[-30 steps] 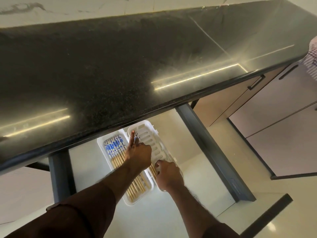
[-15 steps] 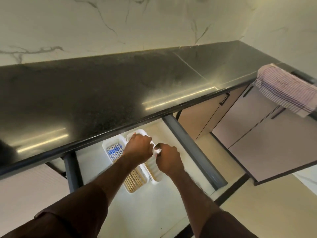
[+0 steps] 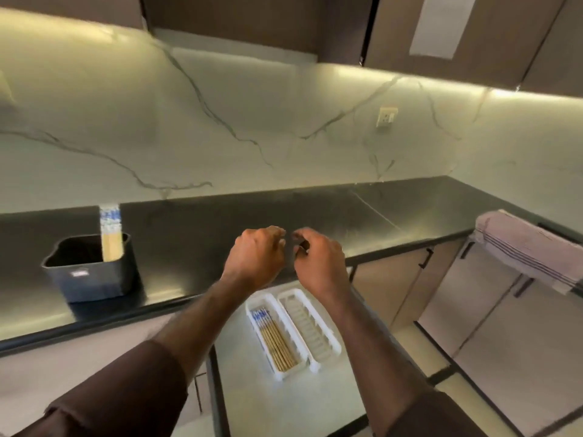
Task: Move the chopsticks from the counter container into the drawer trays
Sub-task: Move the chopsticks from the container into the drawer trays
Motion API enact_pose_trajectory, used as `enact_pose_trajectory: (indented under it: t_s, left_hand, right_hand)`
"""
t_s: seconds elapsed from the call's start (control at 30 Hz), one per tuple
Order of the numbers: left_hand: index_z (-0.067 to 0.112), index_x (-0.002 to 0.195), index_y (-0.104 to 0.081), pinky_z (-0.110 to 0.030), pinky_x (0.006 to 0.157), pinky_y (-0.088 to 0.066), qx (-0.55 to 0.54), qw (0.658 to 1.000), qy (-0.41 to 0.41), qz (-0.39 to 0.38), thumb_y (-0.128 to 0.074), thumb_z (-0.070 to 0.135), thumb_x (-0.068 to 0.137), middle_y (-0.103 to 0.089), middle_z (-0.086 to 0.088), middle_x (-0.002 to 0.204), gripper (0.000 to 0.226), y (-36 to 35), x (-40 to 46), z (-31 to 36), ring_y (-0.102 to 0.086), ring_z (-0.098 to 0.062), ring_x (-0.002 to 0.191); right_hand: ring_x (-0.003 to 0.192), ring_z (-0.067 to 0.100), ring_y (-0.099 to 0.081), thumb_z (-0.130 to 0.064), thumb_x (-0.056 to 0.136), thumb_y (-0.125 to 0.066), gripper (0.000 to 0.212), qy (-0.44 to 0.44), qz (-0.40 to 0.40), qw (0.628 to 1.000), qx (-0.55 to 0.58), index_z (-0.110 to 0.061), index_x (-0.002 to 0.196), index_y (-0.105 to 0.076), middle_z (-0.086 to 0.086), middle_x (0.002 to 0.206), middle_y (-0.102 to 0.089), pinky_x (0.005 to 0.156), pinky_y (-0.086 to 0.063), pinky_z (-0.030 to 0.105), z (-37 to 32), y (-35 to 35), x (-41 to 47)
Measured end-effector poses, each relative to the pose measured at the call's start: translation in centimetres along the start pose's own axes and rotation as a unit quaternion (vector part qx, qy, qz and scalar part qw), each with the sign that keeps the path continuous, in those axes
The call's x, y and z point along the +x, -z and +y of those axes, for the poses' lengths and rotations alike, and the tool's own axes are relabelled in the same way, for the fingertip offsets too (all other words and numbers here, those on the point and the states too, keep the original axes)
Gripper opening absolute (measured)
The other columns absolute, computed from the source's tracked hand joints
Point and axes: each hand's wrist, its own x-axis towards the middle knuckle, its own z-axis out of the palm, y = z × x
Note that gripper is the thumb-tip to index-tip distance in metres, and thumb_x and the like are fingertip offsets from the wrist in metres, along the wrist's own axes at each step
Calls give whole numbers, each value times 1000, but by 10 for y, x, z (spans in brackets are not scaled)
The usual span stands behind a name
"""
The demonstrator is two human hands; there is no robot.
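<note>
Hands: left hand (image 3: 255, 257) and right hand (image 3: 318, 263) loosely curled, holding nothing | chopsticks (image 3: 110, 234) upright in bin (image 3: 91, 269), counter's left end | light, stiff, slick: pinch bundle mid-length | left tray (image 3: 304, 362) part-filled, right tray (image 3: 332, 339) bare

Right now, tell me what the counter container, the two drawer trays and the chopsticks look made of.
Counter container: dark matte plastic, seemingly moulded. Left tray and right tray: glossy white plastic, ribbed. Chopsticks in the left tray: pale wood or bamboo, blue-and-white patterned tops.
</note>
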Motion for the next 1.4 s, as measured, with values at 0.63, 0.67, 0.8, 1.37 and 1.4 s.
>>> enact_pose_trajectory:
  t_s: [0.63, 0.67, 0.8, 1.37, 1.4]
  left_hand:
    - [18, 140, -49, -28, 64, -57, 57, 989, 117, 67, -53, 12, 94, -72, -12, 113, 46, 222, -11, -274, -69, -18, 76]
    - [15, 139, -50, -17, 55, -51, 59, 990, 110, 62, -54, 11, 94, -73, -11, 109, 45, 225, -8, -287, -65, -9, 63]
    - [14, 137, -52, -9, 53, -40, 46, 991, 110, 54, -58, 14, 93, -75, -10, 101, 44, 225, 5, -329, -55, -2, 52]
    - [13, 135, -55, -36, 88, -51, 16, 981, 193, 11, -58, 16, 91, -69, -14, 121, 44, 146, 75, -421, -65, -29, 110]
    - [13, 134, -56, -36, 88, -52, 16, 980, 197, 18, -59, 17, 91, -69, -14, 119, 44, 143, 78, -425, -65, -30, 109]
  right_hand:
    - [85, -1, -63, -14, 91, -64, 30, 80, -75, 989, 99, -21, 120, -63, -4, 110, -72, 68, -43, 3, -262, -214, 45]
    - [87, 2, -65, -15, 92, -64, 31, 74, -81, 989, 101, -21, 122, -62, -3, 111, -71, 71, -49, 8, -269, -227, 47]
    - [92, 8, -68, -16, 93, -63, 34, 56, -108, 989, 87, -19, 126, -60, -2, 111, -71, 81, -59, 27, -282, -272, 57]
    - [80, 8, -67, -21, 92, -62, 28, -8, -187, 982, 34, -21, 120, -63, -3, 98, -72, 61, -50, 15, -230, -400, 110]
    - [80, 8, -67, -20, 92, -61, 26, -4, -190, 981, 30, -21, 119, -64, -3, 97, -72, 63, -51, 16, -228, -402, 110]
